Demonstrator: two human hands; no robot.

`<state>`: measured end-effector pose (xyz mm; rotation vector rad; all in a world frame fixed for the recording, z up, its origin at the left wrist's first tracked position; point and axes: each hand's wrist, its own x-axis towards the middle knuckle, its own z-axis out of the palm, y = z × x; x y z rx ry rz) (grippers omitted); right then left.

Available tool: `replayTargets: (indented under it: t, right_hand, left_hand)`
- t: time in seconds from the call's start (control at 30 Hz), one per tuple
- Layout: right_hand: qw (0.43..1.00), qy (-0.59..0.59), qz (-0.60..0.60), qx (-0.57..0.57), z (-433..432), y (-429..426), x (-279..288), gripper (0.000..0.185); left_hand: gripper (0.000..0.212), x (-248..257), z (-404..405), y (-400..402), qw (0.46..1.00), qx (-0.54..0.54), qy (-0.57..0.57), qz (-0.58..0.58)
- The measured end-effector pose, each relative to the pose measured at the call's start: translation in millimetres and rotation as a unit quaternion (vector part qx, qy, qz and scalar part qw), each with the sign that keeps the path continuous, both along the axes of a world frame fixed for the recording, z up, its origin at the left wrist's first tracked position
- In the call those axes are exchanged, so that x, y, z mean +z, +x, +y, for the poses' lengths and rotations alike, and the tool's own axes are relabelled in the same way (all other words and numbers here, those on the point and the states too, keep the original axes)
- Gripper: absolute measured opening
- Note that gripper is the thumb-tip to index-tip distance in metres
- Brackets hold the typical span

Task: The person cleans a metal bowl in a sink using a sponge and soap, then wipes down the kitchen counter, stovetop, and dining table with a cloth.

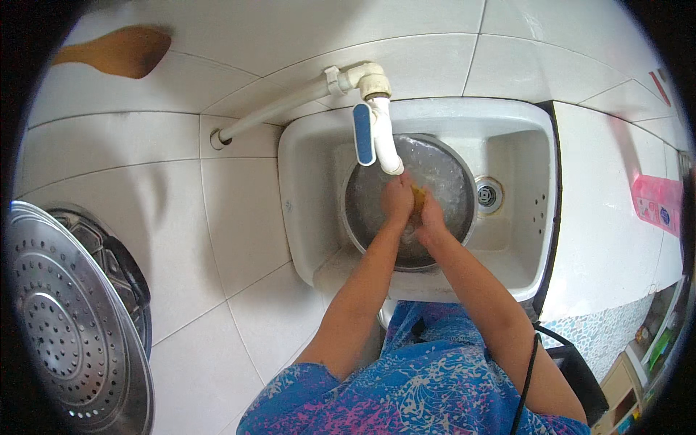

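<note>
Below the white plastic tap (387, 136) with its blue lever (364, 136), my left hand (398, 200) and my right hand (433, 215) are close together. Both grip a small yellow-brown object (418, 199) between them; fingers cover much of it, so its kind is unclear. The hands are over a round grey metal basin (359, 190) holding water. Rippled, bright patches show on the water's surface. The basin sits inside a white ceramic sink (304, 201), left of the sink's drain (488, 194).
A pale water pipe (277, 110) runs from the left tiles to the tap. At far left, a perforated metal steamer tray (54, 337) overlaps a dark stove-like piece (130, 272). A wooden spatula (117, 51) appears above. A pink bottle (657, 205) is on the right.
</note>
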<state>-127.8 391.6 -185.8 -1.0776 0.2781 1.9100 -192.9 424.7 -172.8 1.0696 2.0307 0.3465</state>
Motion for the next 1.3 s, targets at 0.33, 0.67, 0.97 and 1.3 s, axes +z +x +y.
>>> replayTargets:
  t: [0.33, 0.67, 0.97, 1.3]
  right_hand:
    - [0.997, -0.061, -0.03, 0.034, 4.2, 9.6, 41.3, 0.045]
    - [0.989, -0.066, -0.021, 0.132, 18.7, 33.7, -14.8, 0.037]
    - [0.991, -0.021, -0.096, 0.087, 12.6, 16.0, 25.0, 0.038]
    - [0.992, 0.019, -0.034, 0.12, 13.3, 25.4, 14.9, 0.042]
  left_hand:
    - [0.039, -6.1, -2.6, 0.4, 0.993, -0.088, 0.055, 0.047]
    - [0.036, -5.4, -34.3, -2.7, 0.966, -0.207, 0.124, 0.092]
    - [0.037, 13.7, -0.3, -1.2, 0.997, -0.072, 0.002, -0.039]
    - [0.045, -30.1, -1.0, -8.1, 0.984, -0.146, 0.1, 0.002]
